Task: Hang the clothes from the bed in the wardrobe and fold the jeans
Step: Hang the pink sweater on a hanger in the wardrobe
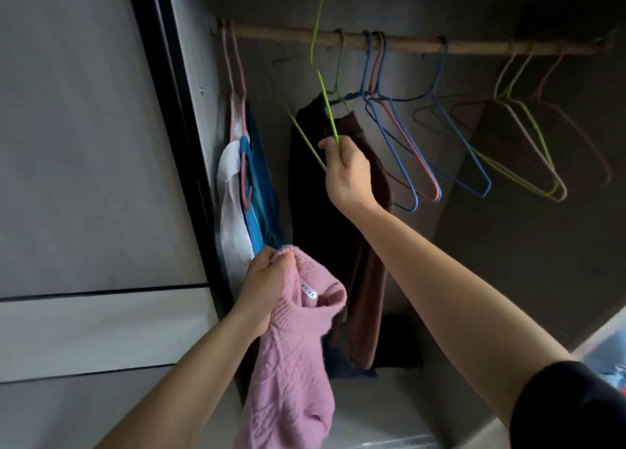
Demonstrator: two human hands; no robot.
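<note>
Now, left hand [266, 279]: I'm clenched tight on the ribbed collar of the pink sweater [291, 364], the knit bunched in my fist.
Pink sweater: it dangles from that fist, low in front of the open wardrobe [508, 279], and a white label [310, 291] shows inside the neck.
Right hand [349, 174]: it's up higher, and I'm pinching the green hanger [327, 105] between thumb and fingers, down at its lower wires.
Green hanger: it's tilted with the hook pointing up near the rail [423, 44]. The hook is blurred, so I can't tell whether it touches the wood.
Rail: a wooden bar across the top of the wardrobe. Bare blue and red hangers [414, 205] hang near the middle, and green and pink hangers [555, 191] hang further right.
Hung clothes: a black garment [311, 194] and a brown garment [369, 262] sit just behind my right hand. A white garment [233, 211] and a teal garment [264, 184] hang at the far left end, beside the door [84, 144].
</note>
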